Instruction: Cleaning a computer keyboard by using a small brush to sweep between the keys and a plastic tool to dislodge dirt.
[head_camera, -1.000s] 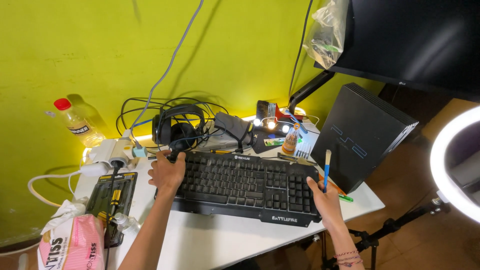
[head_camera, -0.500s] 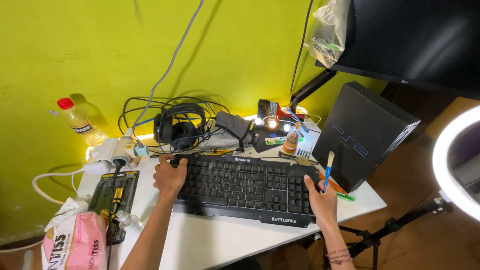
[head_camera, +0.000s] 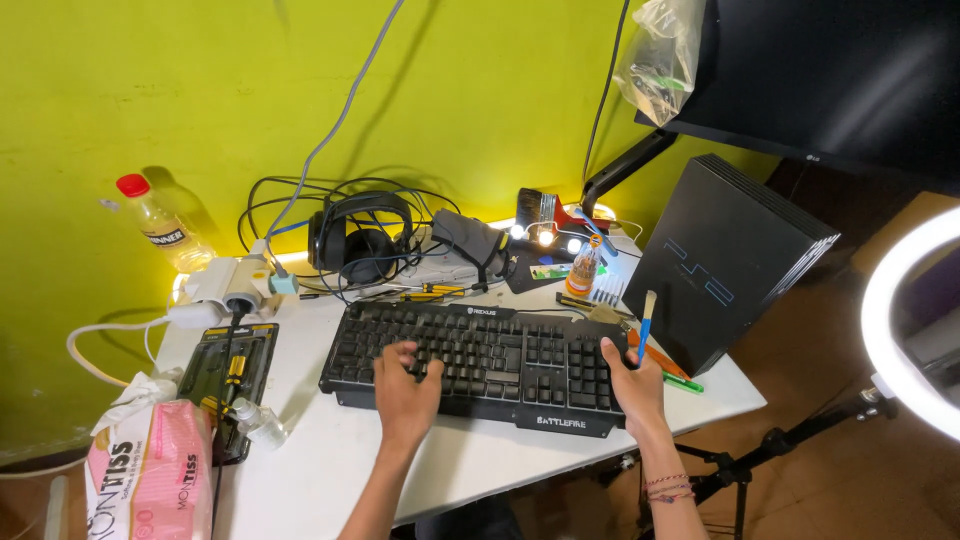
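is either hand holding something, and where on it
The right hand holds a small brush by the lower end of its blue handle, bristles up, at the black keyboard's right edge. The left hand rests on the keys, holding nothing.

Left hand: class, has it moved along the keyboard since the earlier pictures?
Yes. The left hand has slid from the black keyboard's far left corner, near the headphones, rightward and toward its near edge, onto the keys.

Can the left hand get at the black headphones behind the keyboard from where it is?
Probably yes. The left hand rests on the keyboard; the headphones lie just beyond its far edge, with only loose cables and small tools between.
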